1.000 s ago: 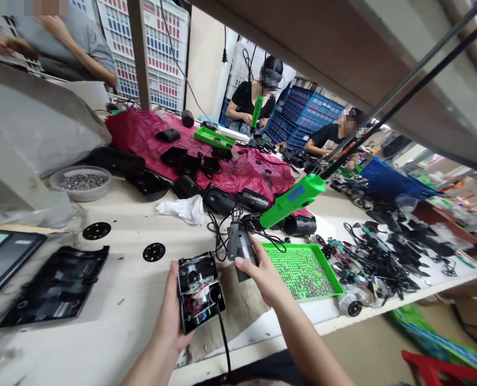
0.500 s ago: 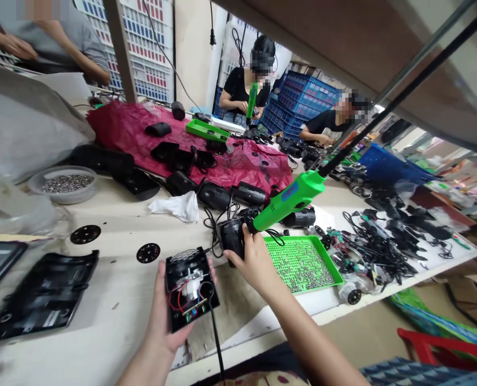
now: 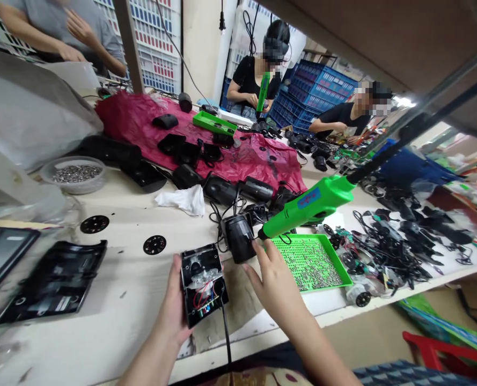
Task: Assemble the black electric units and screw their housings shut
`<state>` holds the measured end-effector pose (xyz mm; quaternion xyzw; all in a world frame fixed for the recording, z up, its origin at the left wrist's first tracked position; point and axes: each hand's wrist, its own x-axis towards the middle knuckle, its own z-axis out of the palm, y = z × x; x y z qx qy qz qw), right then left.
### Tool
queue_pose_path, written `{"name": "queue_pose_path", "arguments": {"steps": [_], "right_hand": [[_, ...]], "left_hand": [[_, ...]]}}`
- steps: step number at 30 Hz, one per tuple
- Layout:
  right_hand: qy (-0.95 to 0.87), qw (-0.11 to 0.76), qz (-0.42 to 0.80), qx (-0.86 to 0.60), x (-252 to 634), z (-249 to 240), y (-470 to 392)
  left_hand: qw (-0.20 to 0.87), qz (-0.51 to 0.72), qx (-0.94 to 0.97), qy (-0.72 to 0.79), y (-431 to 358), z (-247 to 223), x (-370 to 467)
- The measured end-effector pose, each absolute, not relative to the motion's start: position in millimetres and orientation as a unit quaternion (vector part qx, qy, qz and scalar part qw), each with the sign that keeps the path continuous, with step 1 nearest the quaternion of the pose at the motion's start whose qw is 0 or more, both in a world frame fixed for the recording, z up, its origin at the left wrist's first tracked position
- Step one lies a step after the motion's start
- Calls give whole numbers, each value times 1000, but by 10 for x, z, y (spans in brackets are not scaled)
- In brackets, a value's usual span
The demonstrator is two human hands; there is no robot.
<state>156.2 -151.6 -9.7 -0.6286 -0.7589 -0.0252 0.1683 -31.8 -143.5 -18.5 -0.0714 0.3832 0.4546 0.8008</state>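
Note:
My left hand (image 3: 174,308) grips an open black plastic housing (image 3: 193,262) from its left side. Inside it sit red and blue wires, a silvery part and a small circuit board, and a black cord hangs from its lower end. My right hand (image 3: 276,276) has thumb and fingers apart, with fingertips at the right side of a closed black housing (image 3: 239,238) standing on the bench. Whether they touch it I cannot tell. Just above those fingers hangs a green electric screwdriver (image 3: 308,206), its tip pointing down left beside that housing.
A green tray (image 3: 345,271) of small screws lies right of my right hand. Loose black parts and wires (image 3: 387,241) pile up beyond it. At left are a tub of screws (image 3: 75,185), two black discs (image 3: 154,245) and a housing shell (image 3: 57,279). Several people work across the bench.
My right hand's fingers have come off the closed housing, which now stands upright just left of them. The open housing in my left hand has turned slightly. The view has shifted a little.

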Motion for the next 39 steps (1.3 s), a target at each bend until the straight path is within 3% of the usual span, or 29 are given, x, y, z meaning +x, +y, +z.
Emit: {"name": "queue_pose_path", "arguments": {"steps": [3,9,20,27,39], "right_hand": [[-779,182,6,-600,1533,53,-1598],[-825,304,31,-475,1299,297,-1459],[-859,263,15,-439,1263,222,-1247],[-806,390,49,-442,1350,165,-1197],[-788,427,58,-440,1302,-46,-1173]], "left_hand": [[805,448,-70,382,-1443,-187,-303],[848,386,-77,354,-1483,-209,-287],[857,375,-75,347,-1496,-211,-284],[866,358,-50,345,-1492,-212,-302],[854,377,-62,354,-1495,-193,-301]]}}
